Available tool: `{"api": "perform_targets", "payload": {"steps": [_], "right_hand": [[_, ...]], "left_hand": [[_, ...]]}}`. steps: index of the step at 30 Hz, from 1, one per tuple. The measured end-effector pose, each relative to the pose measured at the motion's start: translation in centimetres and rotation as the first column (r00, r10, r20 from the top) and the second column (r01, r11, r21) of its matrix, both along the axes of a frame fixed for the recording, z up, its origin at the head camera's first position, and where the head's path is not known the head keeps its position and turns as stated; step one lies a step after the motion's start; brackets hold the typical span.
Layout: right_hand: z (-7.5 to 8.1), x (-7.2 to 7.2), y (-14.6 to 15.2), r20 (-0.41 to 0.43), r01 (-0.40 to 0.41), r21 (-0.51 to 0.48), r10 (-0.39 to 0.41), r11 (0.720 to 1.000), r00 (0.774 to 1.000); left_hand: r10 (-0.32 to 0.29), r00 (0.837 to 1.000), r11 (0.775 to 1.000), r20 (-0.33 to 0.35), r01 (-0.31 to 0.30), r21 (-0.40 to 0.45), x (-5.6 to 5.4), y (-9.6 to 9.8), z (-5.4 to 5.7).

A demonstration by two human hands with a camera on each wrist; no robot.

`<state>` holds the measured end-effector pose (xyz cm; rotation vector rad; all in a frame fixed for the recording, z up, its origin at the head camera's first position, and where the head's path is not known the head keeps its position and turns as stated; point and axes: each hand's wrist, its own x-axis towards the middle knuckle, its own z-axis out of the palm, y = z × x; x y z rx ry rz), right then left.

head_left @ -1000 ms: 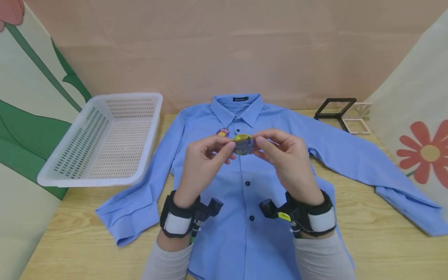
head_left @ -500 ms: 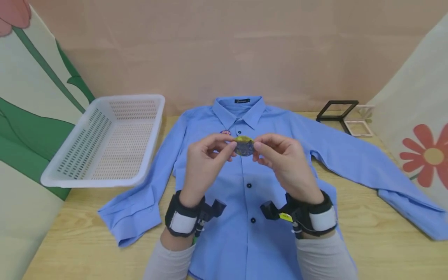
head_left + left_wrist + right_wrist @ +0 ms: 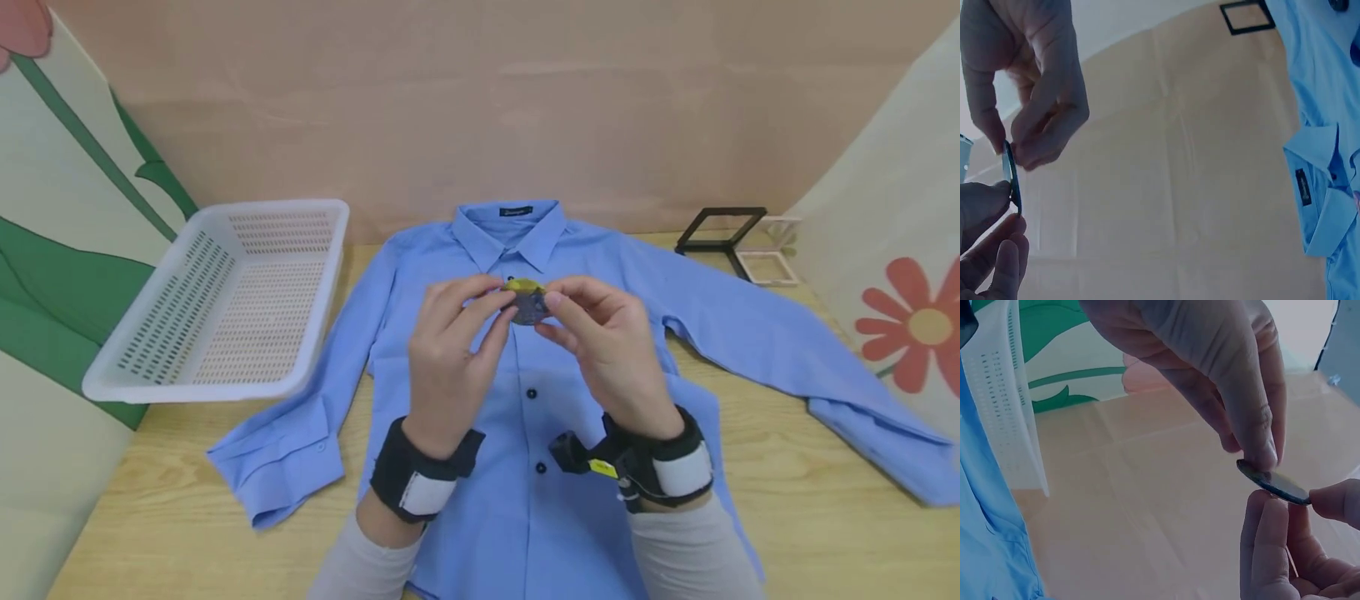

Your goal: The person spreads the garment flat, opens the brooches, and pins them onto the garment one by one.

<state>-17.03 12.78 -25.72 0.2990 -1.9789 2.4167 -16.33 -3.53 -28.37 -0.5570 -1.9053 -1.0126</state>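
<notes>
Over the chest of a light blue button-up shirt [image 3: 480,417], both hands hold a small round badge [image 3: 529,308], yellow at the top and dark bluish below. My left hand [image 3: 453,354] pinches its left edge between thumb and fingertips. At the opposite edge, the thumb and fingers of my right hand [image 3: 611,346] grip it. Seen in the right wrist view, the badge [image 3: 1275,484] is a thin disc, almost edge-on. In the left wrist view the shirt collar [image 3: 1319,187] is visible, with a sliver of a pinkish badge near it.
A white perforated plastic basket [image 3: 318,333] stands left of the shirt, close to its sleeve. Black and pale open frames [image 3: 720,246] stand at the back right. The wooden table [image 3: 810,533] ends at a beige cloth backdrop [image 3: 480,108].
The left wrist has turned and moved slightly right, with its fingers now spread along the badge's edge. The purple badge on the shirt is now hidden behind that hand. The right hand stays nearly still.
</notes>
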Motion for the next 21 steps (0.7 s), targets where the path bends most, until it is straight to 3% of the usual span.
{"api": "perform_targets", "payload": {"steps": [10,21], "right_hand": [[-0.42,0.05,-0.44,-0.028,-0.036,0.031,0.037,0.999,0.999],[-0.37,0.00,0.00,-0.067,-0.061,0.081,0.067,0.995,0.996]], "left_hand": [[-0.022,0.999,1.000,0.035,0.022,0.014,0.35,0.68,-0.21],[-0.137,0.983,0.987,0.125,0.125,0.100,0.43,0.55,-0.30]]}}
